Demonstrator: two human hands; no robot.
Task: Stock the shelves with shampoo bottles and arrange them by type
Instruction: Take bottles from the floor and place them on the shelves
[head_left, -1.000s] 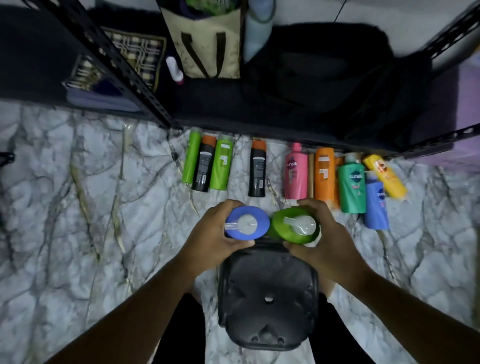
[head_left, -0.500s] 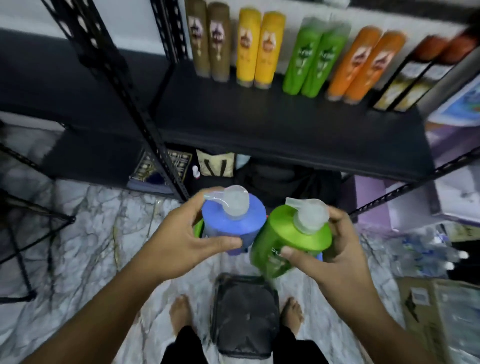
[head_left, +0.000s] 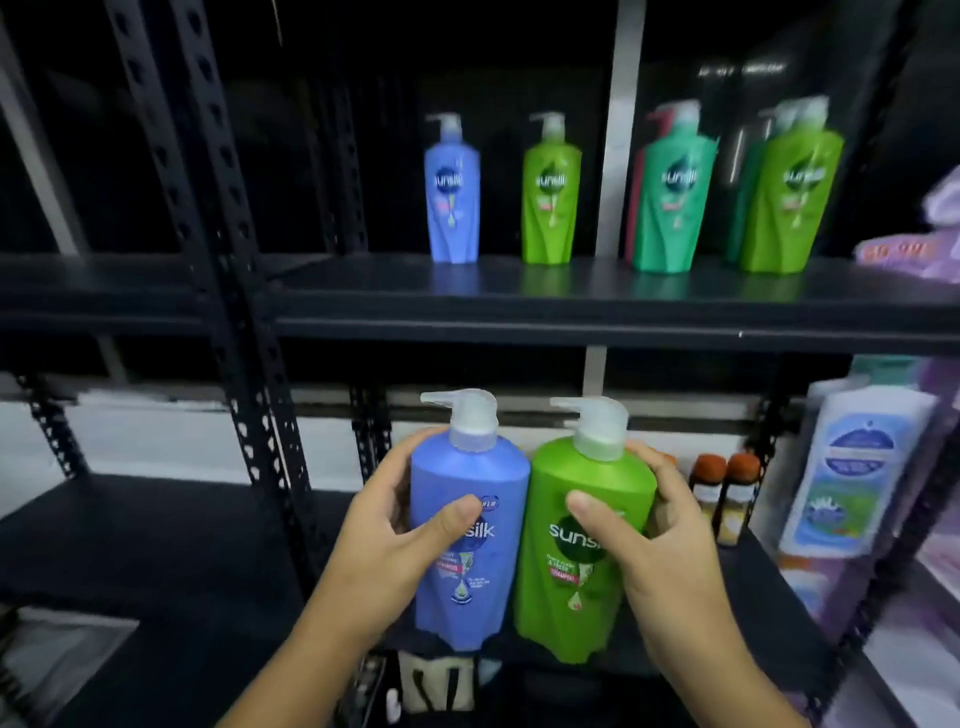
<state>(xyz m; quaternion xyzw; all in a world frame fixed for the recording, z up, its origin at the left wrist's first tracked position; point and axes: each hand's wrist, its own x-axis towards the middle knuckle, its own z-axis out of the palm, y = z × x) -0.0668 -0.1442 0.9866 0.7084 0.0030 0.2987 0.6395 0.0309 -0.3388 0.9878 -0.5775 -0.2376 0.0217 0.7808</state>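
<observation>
My left hand grips a blue pump shampoo bottle and my right hand grips a green pump shampoo bottle. Both are upright, side by side and touching, held in front of the middle shelf. On the upper black shelf stand a blue pump bottle, a light green one, a teal green one and another light green one, with more bottles partly hidden behind the last two.
Black perforated uprights stand to the left. Orange-capped dark bottles stand on the middle shelf behind my right hand. White refill pouches hang at the right. A cream bag shows below.
My view rose from the floor to the upper shelves. Both hands lifted the blue and green pump bottles up off the floor to shelf height.
</observation>
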